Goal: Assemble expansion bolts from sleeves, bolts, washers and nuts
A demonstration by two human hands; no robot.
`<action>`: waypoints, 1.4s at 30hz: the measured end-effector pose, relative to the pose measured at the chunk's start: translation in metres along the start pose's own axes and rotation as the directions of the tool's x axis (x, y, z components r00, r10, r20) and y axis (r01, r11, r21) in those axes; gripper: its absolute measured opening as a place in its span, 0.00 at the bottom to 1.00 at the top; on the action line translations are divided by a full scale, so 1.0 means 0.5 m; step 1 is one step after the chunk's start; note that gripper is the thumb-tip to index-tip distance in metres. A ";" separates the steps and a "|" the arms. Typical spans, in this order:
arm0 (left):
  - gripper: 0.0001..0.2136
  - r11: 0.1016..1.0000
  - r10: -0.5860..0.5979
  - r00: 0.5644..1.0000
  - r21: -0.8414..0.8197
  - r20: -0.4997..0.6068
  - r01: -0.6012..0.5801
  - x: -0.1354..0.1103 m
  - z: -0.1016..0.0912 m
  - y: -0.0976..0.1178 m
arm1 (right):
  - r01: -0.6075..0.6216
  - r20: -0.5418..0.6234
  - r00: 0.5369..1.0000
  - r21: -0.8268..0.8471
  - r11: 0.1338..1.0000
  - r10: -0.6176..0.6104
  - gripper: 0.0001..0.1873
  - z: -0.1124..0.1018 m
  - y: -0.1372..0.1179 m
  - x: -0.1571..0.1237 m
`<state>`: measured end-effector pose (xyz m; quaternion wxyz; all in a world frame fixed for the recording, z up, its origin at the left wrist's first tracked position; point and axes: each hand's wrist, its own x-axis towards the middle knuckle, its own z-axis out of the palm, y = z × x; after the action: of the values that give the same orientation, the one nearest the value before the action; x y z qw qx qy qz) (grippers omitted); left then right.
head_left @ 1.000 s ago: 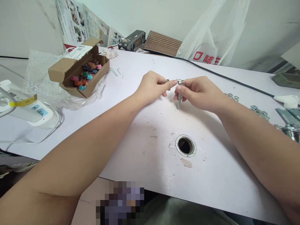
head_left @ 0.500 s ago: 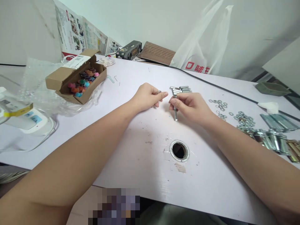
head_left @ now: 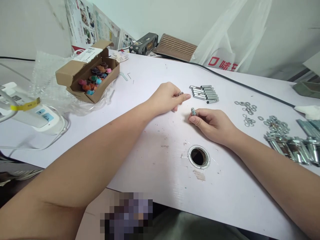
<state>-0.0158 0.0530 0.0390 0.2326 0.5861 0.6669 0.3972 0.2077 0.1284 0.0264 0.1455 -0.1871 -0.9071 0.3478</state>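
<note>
My left hand (head_left: 170,96) is closed, thumb stretched along the fingers, on a small round metal piece (head_left: 180,94) that shows only in part. Just to the right and nearer, my right hand (head_left: 211,123) pinches a metal bolt (head_left: 193,111) between thumb and forefinger. One end of the bolt sticks up above the fingertips; the rest is hidden by the hand. The two hands are apart. Beyond my right hand lie several metal sleeves (head_left: 203,93) in two rows.
At right are loose washers (head_left: 247,108), a heap of nuts (head_left: 276,125) and assembled expansion bolts (head_left: 297,146). A ringed hole (head_left: 199,157) opens in the white table (head_left: 150,173). A cardboard box (head_left: 105,81) of coloured caps stands left, and a black cable (head_left: 237,80) crosses the back.
My right hand has tilted the bolt, which stood upright with its length below the fingers, so mainly its end shows. The sleeves are now uncovered. The whole view has shifted.
</note>
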 end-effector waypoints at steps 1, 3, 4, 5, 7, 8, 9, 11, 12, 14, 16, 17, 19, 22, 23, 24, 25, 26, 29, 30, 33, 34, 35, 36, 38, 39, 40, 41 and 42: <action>0.23 1.000 0.010 1.000 0.022 0.016 -0.010 0.000 0.001 -0.001 | 0.019 0.012 1.000 -0.027 0.999 -0.019 0.26 -0.001 0.000 0.003; 0.24 0.998 0.028 0.999 0.047 0.041 -0.030 0.000 0.002 -0.001 | 0.080 0.031 0.997 -0.079 0.994 -0.078 0.25 -0.003 0.000 0.009; 0.24 0.998 0.035 0.998 0.051 0.047 -0.038 -0.001 0.002 -0.001 | 0.113 0.032 0.993 -0.097 0.989 -0.110 0.24 -0.003 0.000 0.011; 0.25 0.998 0.041 0.998 0.052 0.050 -0.044 -0.002 0.001 -0.001 | 0.140 0.029 0.990 -0.108 0.984 -0.137 0.23 -0.004 0.001 0.012; 0.25 0.997 0.049 0.998 0.055 0.048 -0.051 -0.004 -0.001 0.000 | 0.170 0.019 0.985 -0.117 0.979 -0.169 0.21 -0.004 0.002 0.013; 0.25 0.997 0.051 0.998 0.059 0.046 -0.054 -0.006 -0.002 0.000 | 0.175 0.014 0.985 -0.114 0.978 -0.174 0.20 -0.004 0.003 0.014; 0.26 0.997 0.053 0.998 0.062 0.043 -0.056 -0.006 -0.002 0.000 | 0.173 0.007 0.985 -0.108 0.979 -0.173 0.20 -0.004 0.003 0.014; 0.26 0.996 0.055 0.998 0.064 0.036 -0.057 -0.007 -0.003 -0.001 | 0.149 -0.013 0.989 -0.090 0.985 -0.150 0.19 -0.004 0.002 0.016; 0.26 0.996 0.054 0.998 0.064 0.032 -0.056 -0.006 -0.002 -0.002 | 0.132 -0.026 0.991 -0.077 0.988 -0.135 0.19 -0.004 0.001 0.018; 0.26 0.996 0.054 0.998 0.063 0.028 -0.056 -0.006 0.000 -0.003 | 0.100 -0.046 0.994 -0.045 0.994 -0.103 0.19 -0.006 -0.003 0.022; 0.24 0.996 0.063 0.998 0.061 0.033 -0.064 -0.005 0.002 -0.005 | 0.066 -0.043 0.997 0.003 0.998 -0.066 0.18 -0.008 -0.008 0.026; 0.23 0.996 0.067 0.997 0.057 0.037 -0.069 -0.004 0.004 -0.006 | 0.043 -0.035 0.999 0.032 0.999 -0.042 0.19 -0.010 -0.011 0.027; 0.20 0.997 0.060 0.997 0.048 0.043 -0.062 -0.004 0.007 -0.006 | -0.021 -0.011 1.000 0.107 0.994 0.022 0.19 -0.013 -0.014 0.030; 0.20 0.998 0.018 0.999 0.051 0.036 -0.020 -0.004 0.011 -0.004 | -0.119 0.022 0.993 0.251 0.961 0.117 0.19 -0.015 -0.012 0.035; 0.20 0.998 0.007 1.000 0.059 0.030 -0.009 -0.004 0.011 -0.003 | -0.144 0.030 0.989 0.288 0.947 0.142 0.18 -0.015 -0.009 0.037; 0.21 0.998 0.000 1.000 0.068 0.024 -0.002 -0.003 0.011 -0.002 | -0.163 0.035 0.987 0.309 0.937 0.160 0.17 -0.014 -0.006 0.040; 0.22 0.997 -0.003 1.000 0.078 0.016 0.002 -0.002 0.011 -0.001 | -0.172 0.031 0.985 0.313 0.934 0.171 0.16 -0.013 -0.002 0.042; 0.23 0.996 -0.003 1.000 0.088 0.008 0.003 -0.002 0.010 0.000 | -0.175 0.016 0.984 0.309 0.935 0.179 0.14 -0.011 0.002 0.045; 0.25 0.994 -0.002 1.000 0.112 -0.011 0.003 0.000 0.008 0.002 | -0.166 -0.082 0.976 0.306 0.937 0.200 0.13 -0.004 0.011 0.051; 0.25 0.993 -0.002 1.000 0.116 -0.009 0.003 0.001 0.007 0.003 | -0.166 -0.106 0.972 0.311 0.936 0.207 0.18 -0.002 0.013 0.053; 0.23 0.992 -0.007 1.000 0.128 0.014 0.005 0.000 0.006 0.004 | -0.149 -0.090 0.979 0.286 0.947 0.182 0.18 0.002 0.015 0.059; 0.22 0.991 -0.006 1.000 0.132 0.022 0.003 0.000 0.007 0.004 | -0.127 -0.069 0.986 0.268 0.955 0.150 0.15 0.003 0.016 0.061; 0.21 0.991 -0.002 1.000 0.137 0.027 -0.002 -0.001 0.007 0.004 | -0.099 -0.054 0.992 0.251 0.963 0.116 0.13 0.003 0.017 0.064; 0.20 0.990 0.004 1.000 0.143 0.030 -0.008 -0.001 0.006 0.003 | -0.072 -0.049 0.995 0.238 0.968 0.086 0.12 0.004 0.018 0.066; 0.20 0.986 0.021 0.999 0.165 0.038 -0.027 -0.001 0.005 0.002 | -0.039 -0.049 0.997 0.224 0.974 0.052 0.12 0.005 0.020 0.070; 0.20 0.983 0.030 0.999 0.182 0.045 -0.037 -0.001 0.003 0.003 | -0.031 -0.051 0.998 0.219 0.975 0.043 0.12 0.005 0.021 0.072; 0.20 0.978 0.038 0.998 0.201 0.057 -0.048 -0.001 0.001 0.004 | -0.022 -0.052 0.998 0.213 0.977 0.034 0.11 0.005 0.021 0.072; 0.20 0.973 0.044 0.997 0.222 0.070 -0.059 -0.001 -0.001 0.006 | -0.010 -0.054 0.998 0.205 0.979 0.022 0.11 0.005 0.021 0.072; 0.20 0.967 0.050 0.995 0.244 0.084 -0.069 -0.001 -0.002 0.008 | 0.004 -0.053 0.999 0.197 0.980 0.007 0.10 0.006 0.020 0.071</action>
<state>-0.0141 0.0520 0.0430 0.1715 0.6452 0.6836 0.2949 0.1773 0.1493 0.0223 0.1873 -0.1817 -0.8639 0.4308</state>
